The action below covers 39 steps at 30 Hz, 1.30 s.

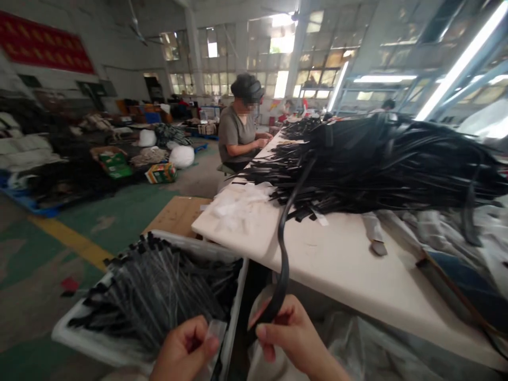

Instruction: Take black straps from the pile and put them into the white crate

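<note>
Beside the white bin (238, 296), the left hand (186, 346) pinches a clear plastic piece (216, 332); the right hand (288, 333) pinches a black strap (282, 233) between closed thumb and fingers.

Narrow gap between white crate (238, 296) and table edge (254, 258).

Words: I can read none | Red banner (45, 42): yellow writing (47, 48), too blurry for me
</note>
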Each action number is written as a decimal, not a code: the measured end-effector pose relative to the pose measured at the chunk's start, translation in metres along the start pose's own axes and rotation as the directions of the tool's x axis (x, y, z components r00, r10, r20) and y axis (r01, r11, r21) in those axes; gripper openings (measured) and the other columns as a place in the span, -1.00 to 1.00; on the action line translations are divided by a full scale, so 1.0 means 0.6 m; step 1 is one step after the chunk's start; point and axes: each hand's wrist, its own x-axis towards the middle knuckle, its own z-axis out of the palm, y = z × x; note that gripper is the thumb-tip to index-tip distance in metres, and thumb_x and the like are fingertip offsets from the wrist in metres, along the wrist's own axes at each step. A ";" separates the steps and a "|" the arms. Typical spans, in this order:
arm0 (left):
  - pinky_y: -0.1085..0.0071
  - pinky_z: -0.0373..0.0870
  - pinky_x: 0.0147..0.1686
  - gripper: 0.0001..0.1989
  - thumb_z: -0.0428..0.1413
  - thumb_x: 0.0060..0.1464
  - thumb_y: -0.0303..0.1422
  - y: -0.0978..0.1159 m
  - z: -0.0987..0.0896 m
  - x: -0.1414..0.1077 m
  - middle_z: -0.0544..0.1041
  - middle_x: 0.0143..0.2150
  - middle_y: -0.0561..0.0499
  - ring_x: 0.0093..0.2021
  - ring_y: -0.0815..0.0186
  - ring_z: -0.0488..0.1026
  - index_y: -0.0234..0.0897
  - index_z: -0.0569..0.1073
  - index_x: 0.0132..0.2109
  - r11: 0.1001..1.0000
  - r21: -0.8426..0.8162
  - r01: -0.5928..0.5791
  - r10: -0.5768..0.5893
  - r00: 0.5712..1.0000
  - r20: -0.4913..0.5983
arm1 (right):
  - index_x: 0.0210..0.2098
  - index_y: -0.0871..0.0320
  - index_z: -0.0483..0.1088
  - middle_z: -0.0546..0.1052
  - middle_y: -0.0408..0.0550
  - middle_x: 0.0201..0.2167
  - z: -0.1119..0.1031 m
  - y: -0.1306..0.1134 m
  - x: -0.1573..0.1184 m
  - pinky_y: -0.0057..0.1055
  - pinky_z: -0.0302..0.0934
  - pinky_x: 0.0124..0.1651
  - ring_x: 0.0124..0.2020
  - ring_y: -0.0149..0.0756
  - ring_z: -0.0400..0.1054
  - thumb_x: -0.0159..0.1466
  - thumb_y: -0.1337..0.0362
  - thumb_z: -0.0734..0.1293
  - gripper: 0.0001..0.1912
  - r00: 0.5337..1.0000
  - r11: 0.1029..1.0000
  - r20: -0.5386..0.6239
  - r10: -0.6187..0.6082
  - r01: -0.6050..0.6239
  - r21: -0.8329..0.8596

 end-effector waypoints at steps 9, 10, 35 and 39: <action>0.49 0.03 -0.46 -0.41 0.41 -0.33 0.09 0.002 -0.011 -0.038 0.22 -0.54 0.17 -0.50 0.44 0.14 -0.31 0.34 -0.57 0.999 -0.003 -0.053 0.053 0.998 -0.033 | -0.44 0.23 0.65 0.47 -0.12 -0.71 0.059 -0.035 0.051 -0.63 0.14 -0.64 -0.73 -0.52 0.28 0.03 0.09 0.59 -0.70 0.998 0.997 0.052 -0.028 0.031 -0.073; 0.49 0.03 -0.47 -0.40 0.41 -0.33 0.09 0.002 -0.011 -0.040 0.22 -0.54 0.17 -0.50 0.43 0.14 -0.30 0.32 -0.57 0.998 -0.002 -0.056 0.056 0.998 -0.033 | -0.44 0.23 0.64 0.46 -0.12 -0.70 0.062 -0.033 0.052 -0.62 0.14 -0.64 -0.73 -0.52 0.28 0.01 0.08 0.59 -0.69 0.998 0.997 0.056 -0.009 0.013 -0.071; 0.43 0.27 -0.49 -0.49 0.09 0.05 0.18 0.009 -0.007 -0.053 0.44 -0.55 0.09 -0.55 0.32 0.35 -0.23 0.36 -0.33 0.967 0.244 0.076 -0.127 0.971 0.203 | -0.42 0.20 0.43 0.12 -0.38 -0.80 0.057 0.007 0.063 -0.60 -0.26 -0.68 -0.76 -0.61 -0.13 0.07 -0.11 0.52 -0.52 0.989 0.994 -0.141 0.032 -0.047 -0.100; 0.34 0.22 -0.44 -0.40 -0.28 0.17 0.23 -0.004 -0.002 -0.050 0.33 -0.56 0.04 -0.50 0.23 0.32 -0.17 0.28 -0.40 0.849 0.526 -0.052 0.024 0.998 0.059 | -0.37 0.16 0.51 0.34 -0.19 -0.71 0.087 0.050 0.025 -0.55 0.02 -0.67 -0.73 -0.48 0.12 0.09 -0.20 0.46 -0.50 0.998 0.954 -0.062 -0.006 -0.012 -0.299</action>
